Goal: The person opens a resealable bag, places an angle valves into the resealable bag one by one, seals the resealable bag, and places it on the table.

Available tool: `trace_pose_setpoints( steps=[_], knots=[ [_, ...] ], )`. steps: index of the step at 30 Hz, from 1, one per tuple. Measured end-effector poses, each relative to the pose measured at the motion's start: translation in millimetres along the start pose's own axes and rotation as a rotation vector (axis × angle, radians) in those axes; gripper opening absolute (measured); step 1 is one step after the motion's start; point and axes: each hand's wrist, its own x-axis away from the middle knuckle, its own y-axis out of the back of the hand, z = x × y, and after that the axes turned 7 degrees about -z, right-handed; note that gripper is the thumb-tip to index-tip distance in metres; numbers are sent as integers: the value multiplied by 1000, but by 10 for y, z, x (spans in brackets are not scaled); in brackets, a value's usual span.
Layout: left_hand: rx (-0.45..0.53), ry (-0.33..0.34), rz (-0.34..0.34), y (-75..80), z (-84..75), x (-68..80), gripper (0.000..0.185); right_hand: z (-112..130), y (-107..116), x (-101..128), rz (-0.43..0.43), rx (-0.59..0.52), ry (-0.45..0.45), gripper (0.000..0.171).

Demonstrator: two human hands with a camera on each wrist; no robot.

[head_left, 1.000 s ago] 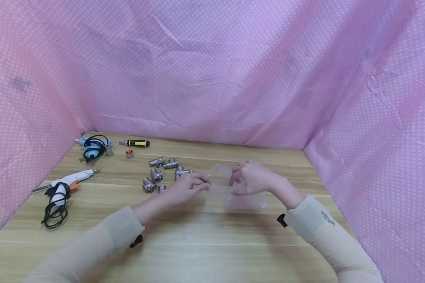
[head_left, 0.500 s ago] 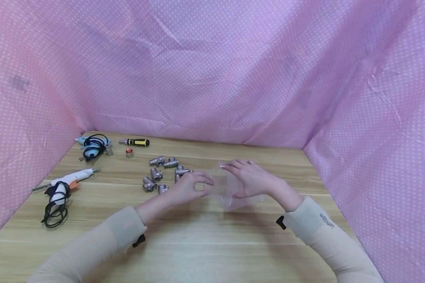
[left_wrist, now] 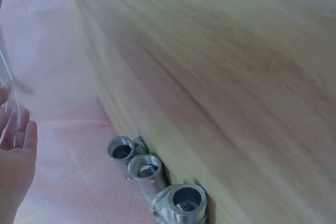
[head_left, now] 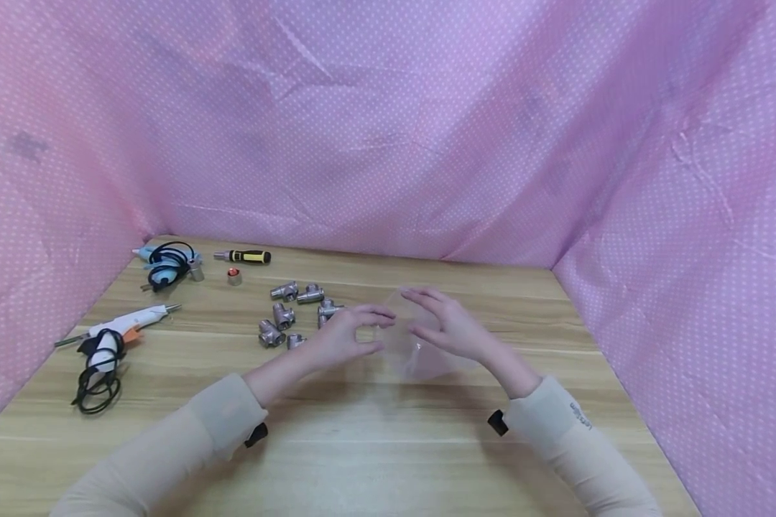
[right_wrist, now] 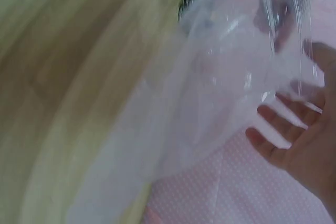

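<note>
Left hand (head_left: 343, 337) and right hand (head_left: 454, 329), unclenched and visibly pinching nothing, flank a clear plastic bag (head_left: 430, 364) over the bench (head_left: 336, 459); so lightly supported (its film looks slippery), it could collapse, while leftward drift might knock the metal tee fittings (head_left: 283, 317) just beyond.
</note>
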Motion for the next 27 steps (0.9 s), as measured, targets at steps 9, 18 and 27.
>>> trace_pose_setpoints(
  steps=[9,18,27],
  knots=[
    [12,34,-15,22,47,-41,56,165,-219,2,-27,-91,-256,80],
    [-24,96,-14,70,110,-77,67,165,-144,2,113,-71,-216,98],
    [-23,-5,3,112,107,-22,60,94,-88,-69,205,-200,-184,105]
  ],
)
